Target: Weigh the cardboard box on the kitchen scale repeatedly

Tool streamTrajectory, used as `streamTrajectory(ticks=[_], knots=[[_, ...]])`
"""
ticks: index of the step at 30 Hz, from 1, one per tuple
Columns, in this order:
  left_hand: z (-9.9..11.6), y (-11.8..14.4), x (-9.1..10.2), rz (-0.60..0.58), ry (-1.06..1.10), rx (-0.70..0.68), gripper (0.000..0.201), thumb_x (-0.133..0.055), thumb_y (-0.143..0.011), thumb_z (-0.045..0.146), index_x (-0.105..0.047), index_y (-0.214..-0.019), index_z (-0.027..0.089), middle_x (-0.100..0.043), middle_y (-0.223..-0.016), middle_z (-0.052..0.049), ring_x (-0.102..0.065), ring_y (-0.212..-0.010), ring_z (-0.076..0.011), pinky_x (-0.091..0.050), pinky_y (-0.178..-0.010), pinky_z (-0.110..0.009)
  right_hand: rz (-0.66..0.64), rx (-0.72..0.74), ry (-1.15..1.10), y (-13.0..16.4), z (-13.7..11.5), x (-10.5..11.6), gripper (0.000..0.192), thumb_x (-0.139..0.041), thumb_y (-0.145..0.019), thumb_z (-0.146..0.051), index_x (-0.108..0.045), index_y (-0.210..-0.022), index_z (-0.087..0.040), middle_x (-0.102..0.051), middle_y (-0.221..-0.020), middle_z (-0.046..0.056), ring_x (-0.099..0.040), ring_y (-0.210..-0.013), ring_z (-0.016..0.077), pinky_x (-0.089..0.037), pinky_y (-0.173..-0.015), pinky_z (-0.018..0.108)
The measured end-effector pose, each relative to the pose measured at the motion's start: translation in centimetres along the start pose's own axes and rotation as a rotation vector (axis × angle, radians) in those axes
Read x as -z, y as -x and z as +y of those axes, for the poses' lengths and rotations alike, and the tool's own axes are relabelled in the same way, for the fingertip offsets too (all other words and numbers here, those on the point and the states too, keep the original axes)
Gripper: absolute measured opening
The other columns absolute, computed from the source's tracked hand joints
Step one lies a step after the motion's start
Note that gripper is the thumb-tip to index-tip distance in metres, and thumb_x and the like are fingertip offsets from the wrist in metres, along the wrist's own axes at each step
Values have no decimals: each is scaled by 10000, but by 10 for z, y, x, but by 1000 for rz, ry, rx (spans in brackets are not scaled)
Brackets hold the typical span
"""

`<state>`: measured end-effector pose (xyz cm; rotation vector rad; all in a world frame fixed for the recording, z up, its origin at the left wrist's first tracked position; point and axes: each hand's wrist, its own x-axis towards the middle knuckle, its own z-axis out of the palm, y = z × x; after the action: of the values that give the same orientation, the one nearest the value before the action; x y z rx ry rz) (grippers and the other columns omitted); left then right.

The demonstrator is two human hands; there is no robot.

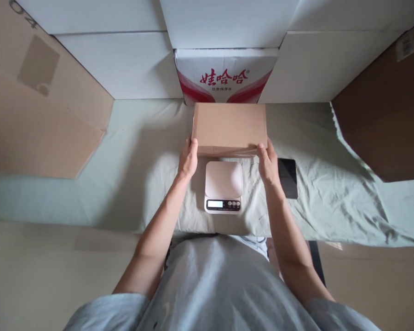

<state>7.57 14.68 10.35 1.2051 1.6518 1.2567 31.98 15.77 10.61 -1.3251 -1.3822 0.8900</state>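
Between my two hands is a brown cardboard box (230, 124), its top face toward me. My left hand (188, 157) grips its left side, thumb near the front left corner. On the other side, my right hand (268, 161) holds the front right corner, the thumb lying on the top edge. Most of the other fingers are hidden behind the box sides. Just nearer to me than the box sits a white digital kitchen scale (224, 181) with a bare platform and a lit display. I cannot tell whether the box touches the cloth.
A black smartphone (288, 178) lies right of the scale, beside my right wrist. Behind stands a white and red printed carton (227, 76) among stacked white boxes (113, 66). Large brown cartons flank the left (44, 105) and right (386, 110). Pale green cloth (331, 202) covers the surface.
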Motion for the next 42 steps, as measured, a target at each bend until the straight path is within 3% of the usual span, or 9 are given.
streamTrajectory(ticks=[2,6,11,16,29,32,37,42], knots=[[16,16,12,-4,20,-40,671,-390,-868,691,-550,-1274,181,-575,-1376,-137,-510,-1328,-294,-392,-1135,-434,50,7,12,15,-17,8,541,-457,-880,-586,-525,-1331,-295,-658,-1310,54,-609,-1211,247,-445,-1083,502],[34,57,36,-128,90,-89,544,-494,-897,557,-503,-1335,234,-605,-1358,-83,-549,-1290,-252,-449,-1082,-376,76,-5,103,56,-40,25,494,-466,-894,-539,-522,-1326,-307,-631,-1318,60,-580,-1232,257,-452,-1066,504],[22,102,41,-111,83,19,509,-509,-904,504,-503,-1329,224,-616,-1351,-95,-595,-1229,-236,-510,-1005,-348,32,-104,104,100,-32,31,487,-502,-879,-518,-511,-1329,-333,-615,-1338,57,-572,-1233,253,-486,-1032,485],[7,128,35,-112,106,74,518,-519,-897,496,-476,-1345,240,-592,-1381,-100,-626,-1176,-219,-531,-969,-339,49,-148,73,120,-20,34,486,-503,-874,-520,-514,-1326,-342,-618,-1342,56,-576,-1231,253,-489,-1025,502],[2,135,37,-99,67,88,529,-525,-898,482,-455,-1368,249,-575,-1392,-100,-597,-1216,-225,-508,-1001,-345,-14,-156,88,130,-19,38,481,-513,-878,-498,-510,-1329,-332,-632,-1324,63,-630,-1145,235,-558,-921,442],[-2,137,40,-121,31,78,552,-501,-904,510,-441,-1387,251,-560,-1409,-102,-574,-1250,-231,-486,-1033,-351,-21,-168,58,131,-18,37,487,-512,-874,-510,-514,-1330,-337,-620,-1345,62,-604,-1199,243,-529,-982,472],[-11,132,50,-17,-3,36,617,-392,-923,583,-383,-1444,252,-420,-1529,-105,-390,-1430,-247,-329,-1184,-418,96,-192,-57,131,-11,43,493,-408,-896,-558,-498,-1333,-349,-562,-1403,54,-534,-1306,259,-424,-1084,575],[-19,119,68,74,-31,54,594,-387,-920,595,-445,-1410,264,-447,-1507,-103,-416,-1412,-264,-327,-1181,-462,195,-174,-82,123,-2,58,475,-444,-877,-548,-547,-1281,-321,-618,-1315,82,-610,-1194,243,-461,-1038,534]])
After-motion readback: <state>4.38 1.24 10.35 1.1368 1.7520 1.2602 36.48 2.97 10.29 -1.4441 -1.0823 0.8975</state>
